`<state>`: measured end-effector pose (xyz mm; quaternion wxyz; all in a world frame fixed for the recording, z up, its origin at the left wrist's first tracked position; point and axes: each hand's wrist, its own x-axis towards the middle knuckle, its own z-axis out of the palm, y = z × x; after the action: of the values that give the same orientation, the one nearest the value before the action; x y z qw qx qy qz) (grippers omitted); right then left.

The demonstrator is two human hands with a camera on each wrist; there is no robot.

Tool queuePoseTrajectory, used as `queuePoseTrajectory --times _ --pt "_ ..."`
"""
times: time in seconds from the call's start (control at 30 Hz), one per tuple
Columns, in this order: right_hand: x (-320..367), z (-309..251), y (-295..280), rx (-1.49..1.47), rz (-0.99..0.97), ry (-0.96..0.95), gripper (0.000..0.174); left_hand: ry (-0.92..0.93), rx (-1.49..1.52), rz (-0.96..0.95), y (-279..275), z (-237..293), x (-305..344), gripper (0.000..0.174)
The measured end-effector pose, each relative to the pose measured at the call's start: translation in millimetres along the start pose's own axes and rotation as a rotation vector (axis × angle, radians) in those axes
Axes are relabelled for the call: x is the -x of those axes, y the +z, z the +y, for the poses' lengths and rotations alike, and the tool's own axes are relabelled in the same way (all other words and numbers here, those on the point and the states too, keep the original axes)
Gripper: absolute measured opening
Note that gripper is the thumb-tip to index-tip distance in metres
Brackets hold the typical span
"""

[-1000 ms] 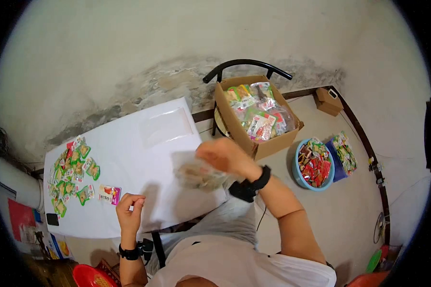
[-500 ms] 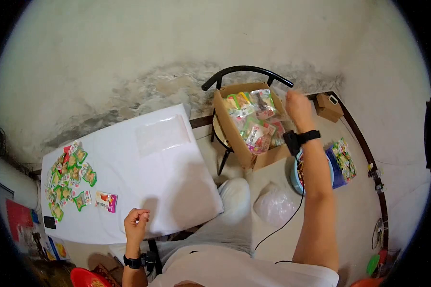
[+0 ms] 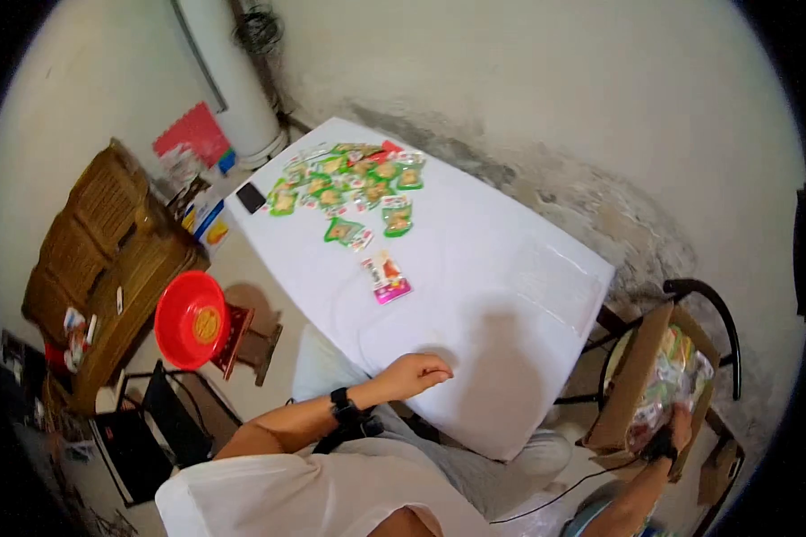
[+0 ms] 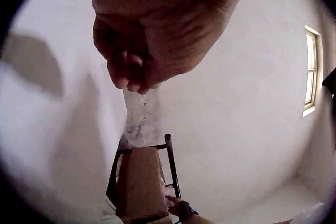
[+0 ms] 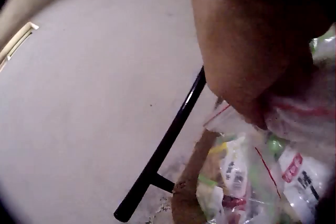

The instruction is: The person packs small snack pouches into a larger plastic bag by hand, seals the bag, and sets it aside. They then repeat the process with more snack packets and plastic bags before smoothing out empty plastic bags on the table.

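My left hand [image 3: 414, 376] hovers at the table's front edge with loosely curled fingers and nothing in them. A white and purple snack packet [image 3: 387, 277] lies on the white-covered table [image 3: 457, 295], beyond that hand. Over at the right, my right hand [image 3: 681, 428] reaches into the cardboard box [image 3: 622, 394]. In the right wrist view its fingertips, partly hidden, pinch a clear zip bag [image 5: 304, 119] with a red seal line. More bagged snacks [image 5: 239, 171] fill the box below it.
Several green snack packets [image 3: 367, 179] are spread over the table's far end, beside a black phone [image 3: 251, 198]. A black-framed chair [image 3: 734, 349] bears the box. On the left stand a red basin [image 3: 184, 313] and a wooden bench [image 3: 107, 259]. Clear plastic [image 3: 533, 515] lies on the floor.
The head view has swung left. My right hand went from over the table, where it held a blurred clear bag, to beside the box and then into it. My left hand stays by the table edge.
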<state>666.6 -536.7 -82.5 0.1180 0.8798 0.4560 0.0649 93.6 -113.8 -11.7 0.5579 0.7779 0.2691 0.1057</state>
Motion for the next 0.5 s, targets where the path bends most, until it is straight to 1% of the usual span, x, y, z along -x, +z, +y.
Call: queuePoseTrajectory --times 0.03,0.13,0.17,0.2,0.23,0.27,0.3,0.37,0.43,0.47,0.5 --pt "-3.9 -4.2 -0.9 -0.068 -0.030 0.151 0.033 -0.028 0.043 -0.052 2.6 -4.7 -3.9 0.017" --pt "3.4 -6.2 -0.3 -0.281 -0.106 0.640 0.033 -0.042 0.125 -0.030 9.0 -23.9 -7.9 0.018" --pt "-2.7 -9.0 -5.1 -0.301 -0.049 0.595 0.034 -0.041 0.133 -0.021 7.7 -31.6 -9.1 0.018" --pt "-6.1 -9.7 -12.1 -0.295 -0.046 0.589 0.034 -0.032 0.175 0.003 5.1 -38.7 -10.6 0.018" --pt "-8.1 -8.6 -20.9 -0.527 -0.169 0.576 0.032 -0.023 0.219 0.024 3.0 -45.0 -12.2 0.018" --pt "-10.3 -25.8 -45.7 -0.756 -0.292 0.557 0.031 -0.019 0.227 0.027 -0.6 -50.1 -12.5 0.018" --pt "-14.2 -40.2 -51.1 -0.750 -0.286 0.556 0.031 -0.041 0.279 0.056 -6.0 -55.5 -11.7 0.018" --pt "-18.8 -71.9 -54.8 -0.496 0.059 0.563 0.034 -0.065 0.366 0.092 -17.3 -69.0 -10.5 0.018" --pt "-34.2 -120.7 -109.5 -0.648 -0.081 0.528 0.035 -0.083 0.392 0.108 -31.5 -80.6 -9.5 0.018" --pt "-34.9 -143.4 -110.3 -0.760 0.070 0.405 0.033 -0.100 0.408 0.128 -37.7 -87.5 -7.8 0.019" --pt "-45.1 -164.9 -112.0 -0.950 0.020 0.359 0.033 -0.093 0.419 0.174 -42.2 -97.2 -6.6 0.018"
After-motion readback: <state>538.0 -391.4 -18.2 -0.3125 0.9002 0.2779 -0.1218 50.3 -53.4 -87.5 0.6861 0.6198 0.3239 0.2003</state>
